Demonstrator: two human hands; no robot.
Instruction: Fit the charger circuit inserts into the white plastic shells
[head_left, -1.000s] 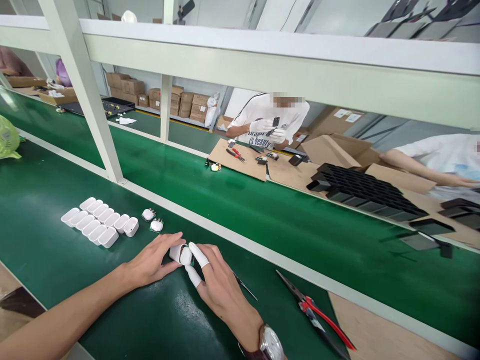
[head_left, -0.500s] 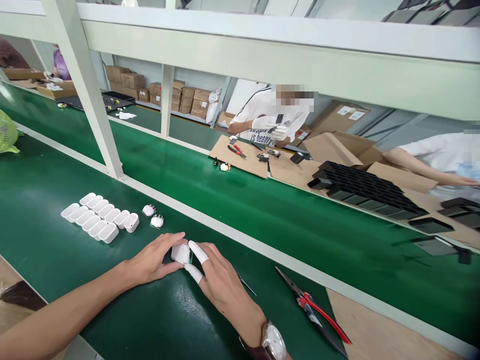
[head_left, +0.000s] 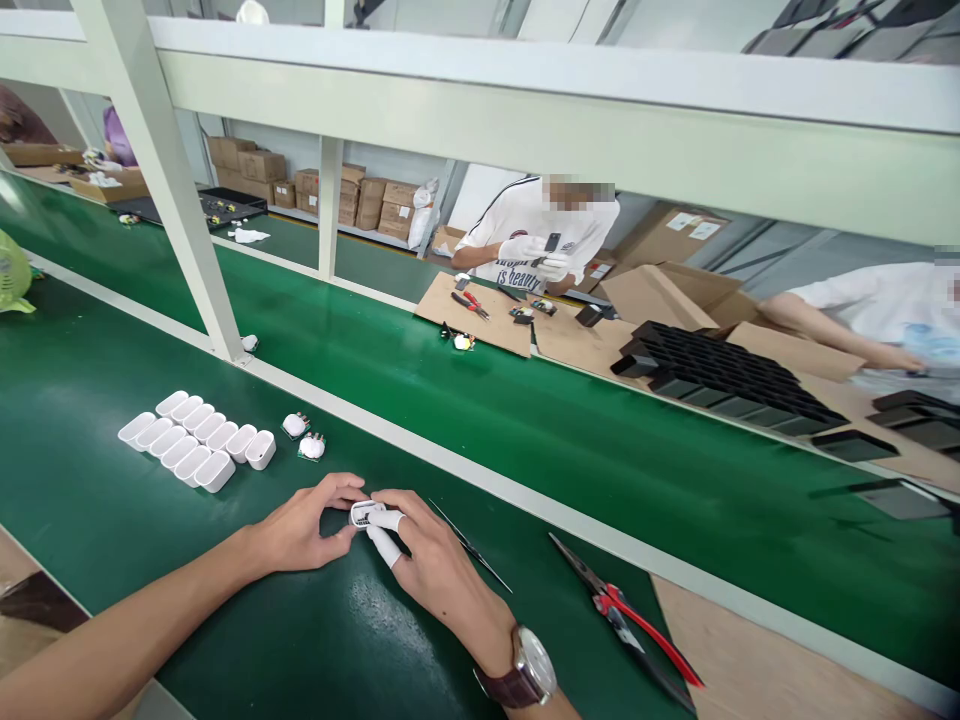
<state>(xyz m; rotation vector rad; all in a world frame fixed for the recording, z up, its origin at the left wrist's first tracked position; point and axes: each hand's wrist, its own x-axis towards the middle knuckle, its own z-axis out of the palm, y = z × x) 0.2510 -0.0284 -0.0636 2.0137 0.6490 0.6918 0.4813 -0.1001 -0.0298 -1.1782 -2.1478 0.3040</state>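
Note:
A small white oval plastic case stands with its open side up between my hands, dark and white parts showing inside. My left hand curls round its left side, thumb and fingers against the wall. White finger cots cover the thumb and index finger of my right hand. The index tip lies at the case's opening, and another finger reaches along its far side. To the left, several similar white cases stand in two rows, open side up. Two small circuit boards with white domed tops lie beside them.
Thin tweezers lie beyond my right hand, red-and-black long-nose pliers further right. A pale rail separates my bench from the green belt. Across it, a co-worker in white gloves holds a dark part; black cases are stacked nearby.
The case has turned from its side to open side up. The green board edge that stuck out at its right no longer shows. Another white-topped part has appeared by the post.

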